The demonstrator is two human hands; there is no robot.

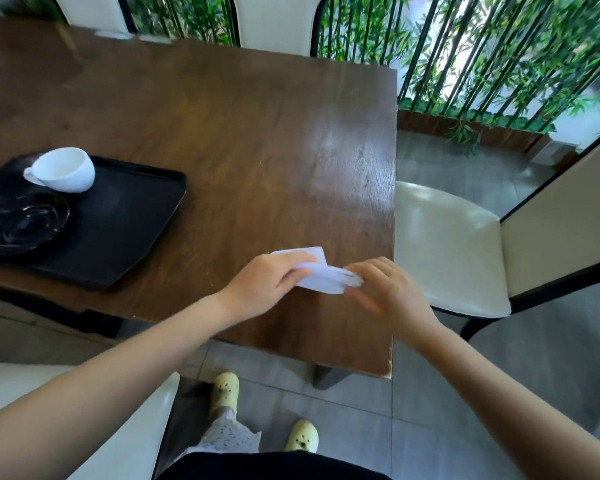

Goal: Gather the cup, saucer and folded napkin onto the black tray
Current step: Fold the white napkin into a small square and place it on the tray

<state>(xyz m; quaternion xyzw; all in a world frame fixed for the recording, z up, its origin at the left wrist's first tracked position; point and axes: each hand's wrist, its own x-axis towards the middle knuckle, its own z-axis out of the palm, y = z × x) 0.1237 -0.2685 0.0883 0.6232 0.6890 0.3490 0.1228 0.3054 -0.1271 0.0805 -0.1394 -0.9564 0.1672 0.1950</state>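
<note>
- A café or restaurant dining room is suggested, rather than a home.
- A long dark wooden table (257, 133) is flanked by matching chairs (447, 251) with cream padded seats and black frames. More of the same kind are seen along the far side.
- The seating is screened off by a row of bamboo (482, 57) set in a long wooden planter (465, 128).
- The floor (465, 168) is laid with large grey tiles.
- A black serving tray (118, 216) is set on the table, with a white cup (66, 169) and a dark saucer (25, 223) on it.
</note>
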